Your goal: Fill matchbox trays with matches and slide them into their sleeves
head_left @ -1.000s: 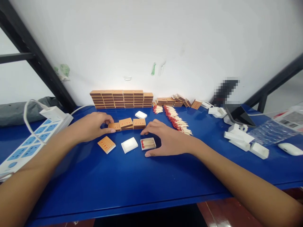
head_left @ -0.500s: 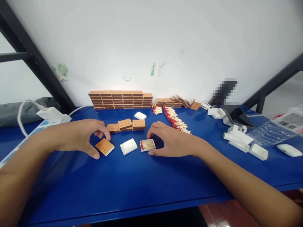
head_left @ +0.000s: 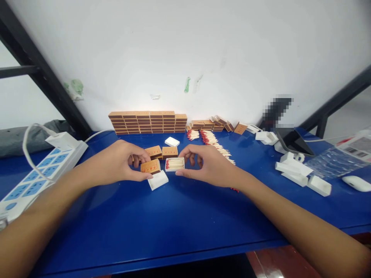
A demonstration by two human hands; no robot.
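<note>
Between the thumb and fingers of my left hand (head_left: 124, 161) is an orange matchbox sleeve (head_left: 150, 166), held above the table. My right hand (head_left: 204, 164) grips a white matchbox tray (head_left: 175, 169) filled with red-tipped matches (head_left: 175, 163). The sleeve and the tray face each other with a small gap between them. Below the sleeve a white tray (head_left: 159, 181) lies on the table, partly covered by it. Just behind are closed matchboxes (head_left: 169, 152), some hidden by my left hand, and another white tray piece (head_left: 172, 141).
Stacked matchboxes (head_left: 145, 122) line the wall, with more boxes (head_left: 203, 124) to their right. A row of loose matches (head_left: 213, 143) lies behind my right hand. White trays (head_left: 295, 170), a dark device (head_left: 294, 142) and a plastic bag (head_left: 327, 158) are at right, a power strip (head_left: 37, 170) at left.
My left hand has closed on the orange sleeve, lifted it and brought it right. My right hand has raised the match-filled tray and moved it slightly left, towards the sleeve.
</note>
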